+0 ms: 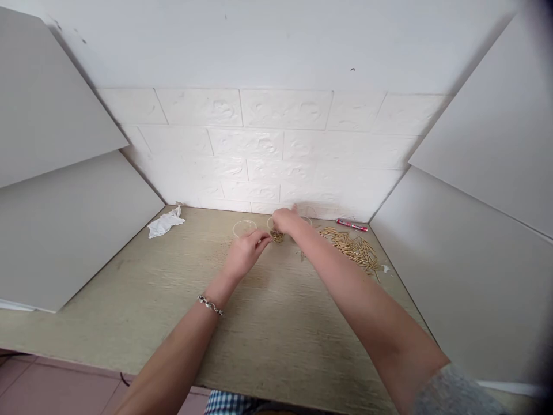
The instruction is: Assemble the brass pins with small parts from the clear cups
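Note:
My left hand, a bracelet on its wrist, is pinched shut at the fingertips beside a small clear cup holding brass-coloured pieces. My right hand is curled closed over the top of that cup; what its fingers hold is hidden. An empty clear cup stands just left of the hands. A heap of thin brass-coloured pins lies spread on the wooden table to the right of my right forearm.
A crumpled white tissue lies at the table's back left. A red marker pen rests against the white brick-pattern wall at the back right. White panels close in both sides. Pink floor shows at the near left edge.

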Action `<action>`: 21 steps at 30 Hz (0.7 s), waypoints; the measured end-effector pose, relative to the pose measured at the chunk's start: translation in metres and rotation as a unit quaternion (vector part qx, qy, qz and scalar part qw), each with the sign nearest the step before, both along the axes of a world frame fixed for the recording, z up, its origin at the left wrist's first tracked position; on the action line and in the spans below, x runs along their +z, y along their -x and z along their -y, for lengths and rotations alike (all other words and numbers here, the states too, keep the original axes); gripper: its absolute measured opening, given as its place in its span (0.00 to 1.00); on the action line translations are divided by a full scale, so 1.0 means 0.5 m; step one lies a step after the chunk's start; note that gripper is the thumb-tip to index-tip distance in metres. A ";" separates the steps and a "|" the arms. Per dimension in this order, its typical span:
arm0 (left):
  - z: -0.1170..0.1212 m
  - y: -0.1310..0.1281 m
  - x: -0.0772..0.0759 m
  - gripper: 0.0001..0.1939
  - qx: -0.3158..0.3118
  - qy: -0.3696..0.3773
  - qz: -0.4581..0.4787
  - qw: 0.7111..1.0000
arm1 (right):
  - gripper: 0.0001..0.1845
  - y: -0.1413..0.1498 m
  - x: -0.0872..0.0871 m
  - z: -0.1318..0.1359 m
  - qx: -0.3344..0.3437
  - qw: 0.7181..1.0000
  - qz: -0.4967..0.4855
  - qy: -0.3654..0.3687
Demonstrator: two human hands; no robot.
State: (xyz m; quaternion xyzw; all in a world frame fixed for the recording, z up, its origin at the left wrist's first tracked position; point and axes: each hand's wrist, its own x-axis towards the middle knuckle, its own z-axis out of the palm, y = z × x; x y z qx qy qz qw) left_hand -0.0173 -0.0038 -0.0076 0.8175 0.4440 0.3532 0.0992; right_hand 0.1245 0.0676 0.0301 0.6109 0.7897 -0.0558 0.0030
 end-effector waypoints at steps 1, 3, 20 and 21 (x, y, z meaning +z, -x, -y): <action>0.001 -0.001 -0.002 0.12 -0.001 0.002 -0.001 1.000 | 0.09 -0.002 0.004 0.004 0.013 1.000 0.004 -0.006; 0.002 -0.002 -0.003 0.11 0.000 0.008 0.005 1.000 | 0.09 -0.006 0.013 0.014 0.035 0.999 0.014 -0.030; 0.038 -0.075 -0.013 0.15 -0.108 0.401 0.307 0.857 | 0.12 -0.055 -0.091 0.232 -0.146 0.725 -0.665 -0.107; 0.039 -0.077 -0.017 0.17 -0.124 0.433 0.321 0.834 | 0.11 -0.050 -0.097 0.234 -0.144 0.714 -0.677 -0.105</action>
